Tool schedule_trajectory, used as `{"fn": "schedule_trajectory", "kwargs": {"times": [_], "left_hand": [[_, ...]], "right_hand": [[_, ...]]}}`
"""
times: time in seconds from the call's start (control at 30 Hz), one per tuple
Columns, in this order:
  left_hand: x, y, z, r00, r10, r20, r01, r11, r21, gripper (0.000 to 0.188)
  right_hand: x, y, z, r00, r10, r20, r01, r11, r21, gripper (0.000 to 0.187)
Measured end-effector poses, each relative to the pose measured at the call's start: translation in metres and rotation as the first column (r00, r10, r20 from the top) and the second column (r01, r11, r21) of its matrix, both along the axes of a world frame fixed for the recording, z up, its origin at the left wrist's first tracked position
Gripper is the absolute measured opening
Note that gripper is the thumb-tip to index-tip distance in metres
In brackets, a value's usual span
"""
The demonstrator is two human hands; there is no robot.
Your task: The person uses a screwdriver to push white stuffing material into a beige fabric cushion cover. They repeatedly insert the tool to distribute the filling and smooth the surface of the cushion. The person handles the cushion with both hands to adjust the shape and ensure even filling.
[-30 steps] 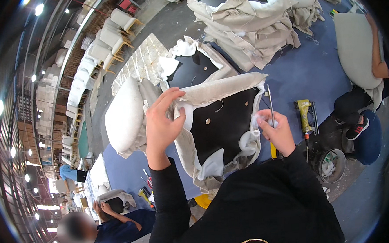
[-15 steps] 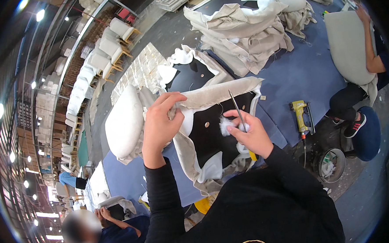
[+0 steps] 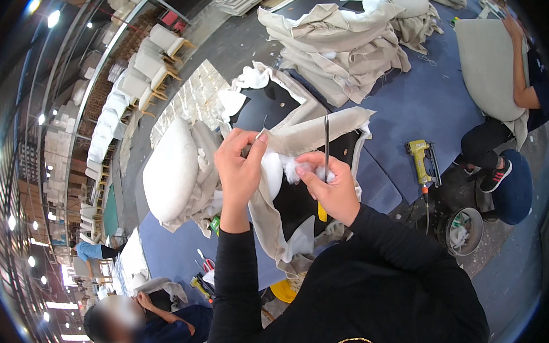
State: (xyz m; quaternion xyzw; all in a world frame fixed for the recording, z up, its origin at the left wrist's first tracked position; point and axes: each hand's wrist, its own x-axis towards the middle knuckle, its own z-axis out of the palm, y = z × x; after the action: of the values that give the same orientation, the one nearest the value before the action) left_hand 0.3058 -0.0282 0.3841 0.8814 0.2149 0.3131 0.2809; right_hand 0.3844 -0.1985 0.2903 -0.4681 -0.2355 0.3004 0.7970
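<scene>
In front of me lies a chair cushion panel with a black backing (image 3: pixel 295 209) and beige fabric cover (image 3: pixel 322 132) folded around its edges. My left hand (image 3: pixel 240 164) pinches the cover's edge at its upper left corner between thumb and fingers. My right hand (image 3: pixel 328 190) is closed around a thin metal-shafted tool (image 3: pixel 327 137), its shaft pointing up and a yellow end (image 3: pixel 322 212) showing below the palm. The same fingers hold a tuft of white stuffing (image 3: pixel 293 169) close to that corner. White padding (image 3: pixel 272 175) shows under the cover beside my left hand.
A padded white cushion (image 3: pixel 172 170) lies left, a pile of beige covers (image 3: pixel 343 56) beyond. A yellow staple gun (image 3: pixel 422 164) with a hose rests on the blue table (image 3: pixel 408 112) at right, above a bin (image 3: pixel 464 230). Co-workers sit at both sides, one holding a beige panel (image 3: pixel 489 64).
My right hand has moved left with the stuffing, nearer the left hand. The tool's shaft has swung more upright. My left fingers have closed on the fabric edge.
</scene>
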Motion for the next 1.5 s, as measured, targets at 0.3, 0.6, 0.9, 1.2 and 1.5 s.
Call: {"fn": "schedule_trajectory", "kwargs": {"times": [0.3,0.6,0.9,1.2,1.5], "left_hand": [[0.0,-0.024,-0.006,0.99,-0.082,0.118,0.085,0.996,-0.021,0.012],[-0.037,0.012,-0.021,0.991,0.082,0.107,-0.057,0.974,-0.217,0.011],[-0.054,0.014,-0.023,0.964,0.039,0.264,0.038,0.958,-0.283,0.018],[-0.046,-0.01,-0.012,0.969,-0.038,0.244,0.089,0.975,-0.203,0.041],[-0.057,-0.006,-0.019,0.944,-0.039,0.327,0.17,0.908,-0.383,0.05]], "right_hand": [[0.018,0.028,0.013,0.972,0.039,0.23,-0.004,0.989,-0.151,0.037],[-0.011,-0.087,-0.032,0.666,0.615,-0.422,-0.639,0.763,0.103,0.017],[0.003,-0.079,-0.036,0.745,0.592,-0.307,-0.574,0.804,0.155,0.027],[0.007,0.013,0.042,0.899,0.178,0.399,-0.113,0.977,-0.181,0.03],[-0.009,-0.003,-0.005,0.991,0.117,0.069,-0.124,0.986,0.108,0.015]]}}
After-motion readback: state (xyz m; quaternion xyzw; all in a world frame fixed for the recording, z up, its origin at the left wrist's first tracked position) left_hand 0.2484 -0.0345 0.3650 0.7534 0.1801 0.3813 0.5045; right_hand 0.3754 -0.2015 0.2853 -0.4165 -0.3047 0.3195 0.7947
